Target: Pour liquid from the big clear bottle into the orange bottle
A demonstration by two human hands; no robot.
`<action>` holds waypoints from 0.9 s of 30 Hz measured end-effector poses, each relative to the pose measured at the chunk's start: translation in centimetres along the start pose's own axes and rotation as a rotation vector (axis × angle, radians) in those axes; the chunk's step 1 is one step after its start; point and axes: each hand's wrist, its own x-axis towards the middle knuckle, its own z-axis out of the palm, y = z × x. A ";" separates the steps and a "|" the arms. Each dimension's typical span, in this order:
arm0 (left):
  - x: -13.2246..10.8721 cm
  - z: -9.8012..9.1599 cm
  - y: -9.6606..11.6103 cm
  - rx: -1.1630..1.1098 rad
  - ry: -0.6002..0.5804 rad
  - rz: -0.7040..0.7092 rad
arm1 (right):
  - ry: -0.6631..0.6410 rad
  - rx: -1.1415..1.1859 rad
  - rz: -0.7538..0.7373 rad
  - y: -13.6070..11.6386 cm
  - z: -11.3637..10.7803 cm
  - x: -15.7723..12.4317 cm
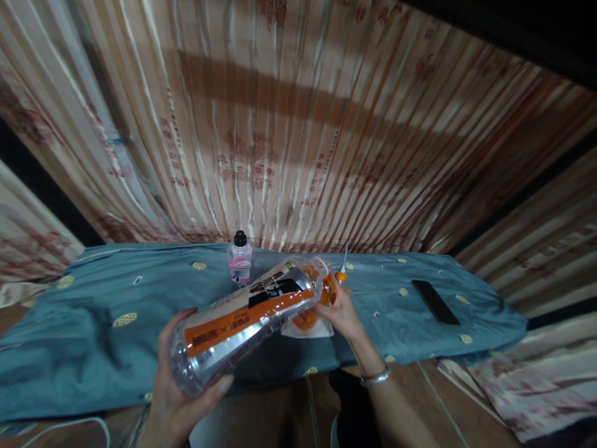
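My left hand [181, 386] is wrapped round the base of a large clear plastic drink bottle [252, 311] with an orange, white and silver label. The bottle is tilted, its neck end lower-contrast and pointing right. My right hand [342, 311] grips a small bottle of amber liquid [329, 289] at that neck end; whether the two mouths touch is hard to make out. Below them, something orange on a white base [308, 330] is partly covered by the large bottle. Just beyond my right hand lies an orange pump top [342, 274] with a pale tube sticking up.
A clear bottle with a black cap and pink label [240, 260] stands at the back of the teal cloth-covered surface [125, 286]. A black phone [435, 302] lies on the right. Patterned curtains [289, 155] hang behind and on both sides. A white cable [69, 426] runs at lower left.
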 end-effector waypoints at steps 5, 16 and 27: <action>-0.1 0.0 0.2 0.008 0.005 0.021 | -0.019 0.012 0.013 -0.1 -0.1 0.0; 0.2 -0.3 0.0 0.059 -0.009 0.040 | 0.010 0.021 0.022 -0.8 0.2 0.0; 0.1 -0.1 0.0 0.056 -0.012 0.049 | 0.000 0.103 0.052 0.2 0.1 0.1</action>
